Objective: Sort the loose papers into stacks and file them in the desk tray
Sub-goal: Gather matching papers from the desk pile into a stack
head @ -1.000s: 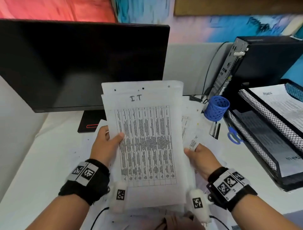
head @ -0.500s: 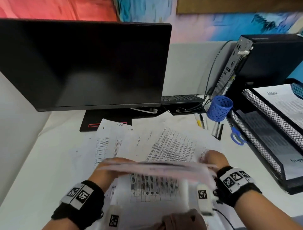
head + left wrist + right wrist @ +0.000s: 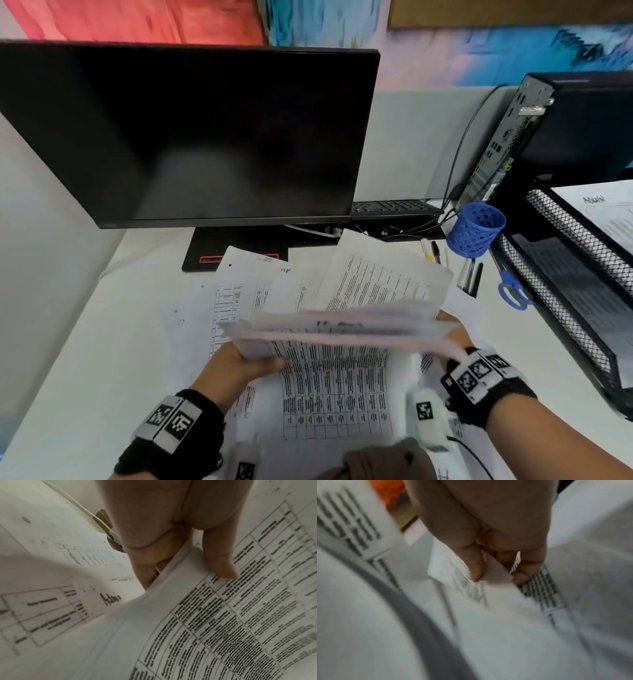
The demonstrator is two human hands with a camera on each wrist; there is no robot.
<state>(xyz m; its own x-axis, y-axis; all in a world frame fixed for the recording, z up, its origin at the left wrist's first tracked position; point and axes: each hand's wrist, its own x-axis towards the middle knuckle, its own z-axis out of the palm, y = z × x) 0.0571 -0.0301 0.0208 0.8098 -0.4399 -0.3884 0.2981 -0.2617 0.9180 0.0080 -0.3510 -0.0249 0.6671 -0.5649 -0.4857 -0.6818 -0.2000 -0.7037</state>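
Both hands on the paper stack [image 3: 342, 329], held edge-on and near flat above the bench [image 3: 102, 342]. Left hand [image 3: 236, 368]: thumb on top, fingers [image 3: 145, 561] curled under the left edge. Right hand [image 3: 452, 337] pinches the right edge, fingers [image 3: 476, 563] closed on the sheets. Loose papers [image 3: 260, 291] are spread beneath. Black mesh desk tray [image 3: 565, 301] sits to the right, a sheet in its top tier.
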